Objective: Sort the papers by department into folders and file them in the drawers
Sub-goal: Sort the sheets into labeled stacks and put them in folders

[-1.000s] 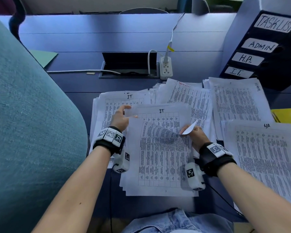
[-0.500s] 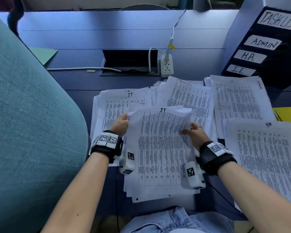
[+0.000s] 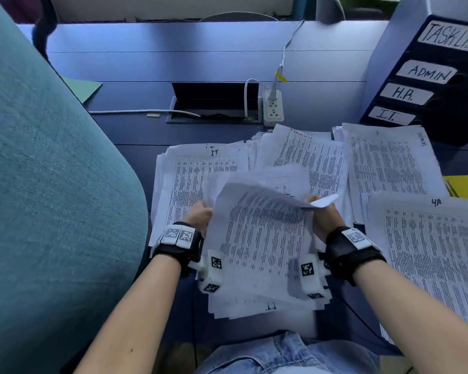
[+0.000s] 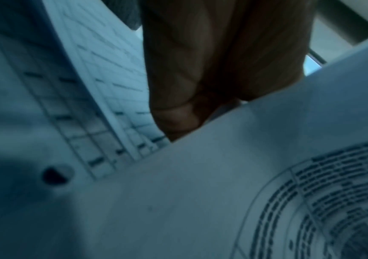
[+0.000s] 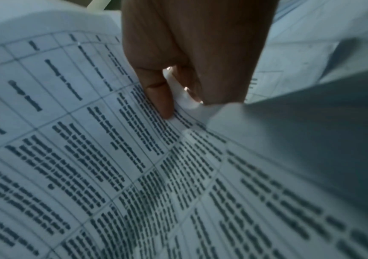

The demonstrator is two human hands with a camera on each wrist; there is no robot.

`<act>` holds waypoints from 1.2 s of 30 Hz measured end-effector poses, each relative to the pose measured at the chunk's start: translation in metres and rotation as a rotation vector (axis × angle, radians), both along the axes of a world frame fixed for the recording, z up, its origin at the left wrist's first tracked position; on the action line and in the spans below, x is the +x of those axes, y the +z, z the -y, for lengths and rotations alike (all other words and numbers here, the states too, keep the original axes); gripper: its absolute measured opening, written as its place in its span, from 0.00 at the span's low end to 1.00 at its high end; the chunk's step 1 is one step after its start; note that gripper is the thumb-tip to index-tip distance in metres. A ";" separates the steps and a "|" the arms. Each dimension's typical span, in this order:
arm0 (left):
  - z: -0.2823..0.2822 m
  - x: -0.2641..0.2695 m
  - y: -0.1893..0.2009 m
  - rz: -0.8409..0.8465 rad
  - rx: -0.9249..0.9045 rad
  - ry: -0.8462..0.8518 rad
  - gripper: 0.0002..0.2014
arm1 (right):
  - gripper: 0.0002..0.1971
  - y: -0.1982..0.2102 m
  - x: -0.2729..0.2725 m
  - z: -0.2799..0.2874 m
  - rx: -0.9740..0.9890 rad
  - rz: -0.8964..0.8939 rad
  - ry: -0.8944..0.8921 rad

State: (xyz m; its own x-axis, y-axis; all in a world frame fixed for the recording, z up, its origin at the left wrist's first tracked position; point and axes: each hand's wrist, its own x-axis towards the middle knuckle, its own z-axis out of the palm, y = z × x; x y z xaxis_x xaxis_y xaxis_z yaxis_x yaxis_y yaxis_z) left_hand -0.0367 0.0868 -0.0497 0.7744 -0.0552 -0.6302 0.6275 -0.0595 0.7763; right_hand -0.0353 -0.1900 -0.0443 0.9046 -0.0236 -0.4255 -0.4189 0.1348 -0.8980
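A teal chair back (image 3: 46, 184) is filling the left of the head view, with a green folder (image 3: 85, 89) lying beyond it on the blue bench (image 3: 173, 63). Next, a pile marked "IT" (image 3: 200, 171) is lying flat on the bench. The left hand (image 3: 199, 214) is gripping the left edge of the held stack (image 3: 257, 247), fingers (image 4: 178, 119) curling under the sheets in the left wrist view. The stack is sitting over the bench's near edge, between both hands, just above the person's lap. It is a loose sheaf of white pages printed with dense black tables; its top sheet is bowing upward, and the lower sheets are fanning out unevenly at the near end, one showing "IT" upside down. The right hand (image 3: 323, 217) is pinching the top sheet's right edge, thumb (image 5: 158, 98) pressing on the print and the other fingers curled behind, with a corner (image 3: 323, 202) folding outward. Behind the stack a power strip (image 3: 273, 107) is lying by a cable hatch (image 3: 214, 103). Further right, a pile headed "TASKLIST" (image 3: 308, 157), a pile marked "ADMIN" (image 3: 389, 163) and a pile marked "HR" (image 3: 430, 252) are lying flat. A yellow folder (image 3: 465, 186) is peeking out at the right edge, and the drawers (image 3: 430, 76), labelled TASKLIST, ADMIN, H.R. and I.T., are standing at the far right.
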 end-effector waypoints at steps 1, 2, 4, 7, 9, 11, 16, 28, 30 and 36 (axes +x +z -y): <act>0.000 -0.005 -0.002 -0.035 0.056 -0.100 0.10 | 0.19 0.007 0.001 -0.004 0.017 -0.016 -0.035; 0.000 -0.007 -0.003 -0.059 0.089 -0.173 0.08 | 0.15 0.011 0.002 -0.005 0.026 -0.042 -0.077; 0.007 -0.010 0.012 -0.011 0.126 -0.166 0.09 | 0.15 0.015 0.006 -0.005 0.001 -0.077 -0.110; 0.011 -0.004 0.037 0.209 0.296 0.035 0.07 | 0.10 0.016 0.007 -0.005 -0.084 -0.049 -0.012; 0.008 0.007 0.054 0.290 0.367 0.198 0.08 | 0.12 0.018 0.005 -0.004 -0.156 -0.025 0.094; 0.004 0.021 0.077 0.367 0.429 0.332 0.12 | 0.10 0.017 0.003 -0.003 -0.191 -0.030 0.113; -0.001 0.050 0.167 0.764 0.582 0.551 0.17 | 0.15 0.014 0.010 0.002 -0.191 -0.040 -0.033; 0.003 0.055 0.195 0.873 0.733 0.585 0.17 | 0.13 0.038 0.064 -0.007 -0.281 0.067 -0.045; 0.001 0.054 0.168 0.750 0.739 0.519 0.17 | 0.14 0.050 0.072 -0.026 -0.210 0.053 0.021; -0.012 0.043 0.096 0.411 0.695 0.379 0.15 | 0.11 0.063 0.090 -0.081 -0.117 -0.030 0.384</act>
State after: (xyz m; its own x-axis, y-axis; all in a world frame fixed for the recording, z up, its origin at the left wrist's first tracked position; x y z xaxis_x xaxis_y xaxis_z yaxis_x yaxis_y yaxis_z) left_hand 0.0061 0.0987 0.0466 0.8353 0.5416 -0.0945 0.3808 -0.4461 0.8099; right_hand 0.0544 -0.1086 0.0191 0.8444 0.2634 -0.4665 -0.4453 -0.1393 -0.8845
